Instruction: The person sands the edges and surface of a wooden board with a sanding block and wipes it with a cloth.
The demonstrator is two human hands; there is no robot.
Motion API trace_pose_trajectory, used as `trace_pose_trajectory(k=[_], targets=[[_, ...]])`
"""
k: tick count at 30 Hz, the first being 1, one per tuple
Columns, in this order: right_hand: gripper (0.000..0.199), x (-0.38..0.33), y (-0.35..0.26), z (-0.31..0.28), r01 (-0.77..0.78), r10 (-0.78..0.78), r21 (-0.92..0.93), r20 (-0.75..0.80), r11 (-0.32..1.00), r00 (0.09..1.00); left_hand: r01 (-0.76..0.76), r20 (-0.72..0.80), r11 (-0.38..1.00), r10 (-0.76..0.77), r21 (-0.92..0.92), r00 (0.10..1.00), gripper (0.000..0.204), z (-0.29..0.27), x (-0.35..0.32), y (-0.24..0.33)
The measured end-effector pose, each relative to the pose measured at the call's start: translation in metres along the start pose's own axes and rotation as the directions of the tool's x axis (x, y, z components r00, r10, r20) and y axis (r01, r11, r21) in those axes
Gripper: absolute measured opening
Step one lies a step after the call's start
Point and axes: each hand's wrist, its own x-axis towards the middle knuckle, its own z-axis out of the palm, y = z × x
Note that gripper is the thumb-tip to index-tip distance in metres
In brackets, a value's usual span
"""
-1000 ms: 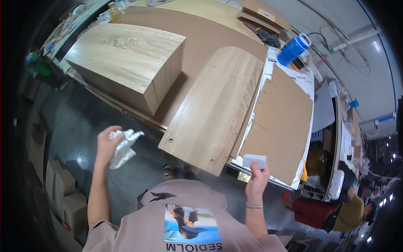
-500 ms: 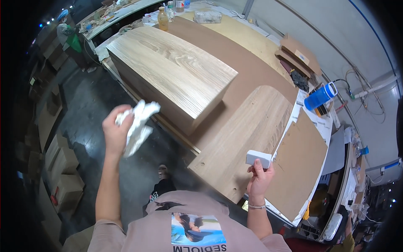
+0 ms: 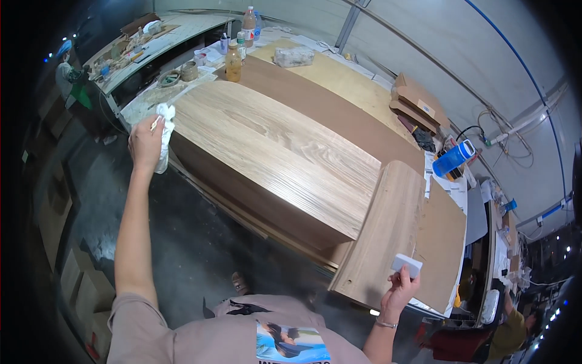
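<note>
My left hand is closed round a crumpled white cloth. It hangs by the far left end of a long box-shaped piece with a pale wood-grain top. A small white-grey block is pinched in my right hand, held over the near end of a wood-grain board with a rounded far end. That board's left edge runs right along the right end of the box; whether they touch I cannot tell. Its near end shows a small hole.
Under both pieces lies a brown sheet on the workbench. Bottles, a wrapped block and an open jar stand at the back. A blue bottle and cardboard are at right. Another person stands far left.
My left hand has moved left and farther forward with the cloth. My right hand, with the block, is lower and farther right. The gap between box and board no longer shows.
</note>
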Motion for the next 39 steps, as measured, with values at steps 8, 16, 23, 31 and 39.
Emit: trace_pose_trajectory(k=[8, 16, 23, 31, 39], targets=[[0.013, -0.017, -0.012, 0.074, 0.094, -0.097, -0.073, -0.038, 0.993, 0.995, -0.556, 0.306, 0.708, 0.697, -0.436, 0.648, 0.019, 0.056, -0.028, 0.095], [0.021, 0.035, -0.025, 0.159, 0.194, -0.181, -0.103, 0.12, 0.976, 0.976, -0.411, 0.399, 0.856, 0.512, -0.314, 0.761, 0.016, 0.053, 0.023, 0.022], [0.027, 0.06, -0.043, 0.334, 0.134, -0.108, -0.018, 0.49, 0.991, 0.865, -0.115, 0.187, 0.986, 0.136, -0.121, 0.973, 0.016, 0.027, 0.076, -0.126], [0.021, -0.034, -0.015, 0.557, 0.355, 0.058, -0.17, 0.95, 0.919, 0.306, 0.447, 0.316, 0.752, -0.326, -0.484, 0.891, 0.015, 0.032, 0.078, -0.218], [0.03, -0.119, 0.032, 0.672, 0.547, -0.003, 0.032, 0.999, 0.836, -0.053, 0.494, 0.483, 0.709, -0.244, -0.503, 0.841, 0.016, 0.077, 0.11, -0.293]])
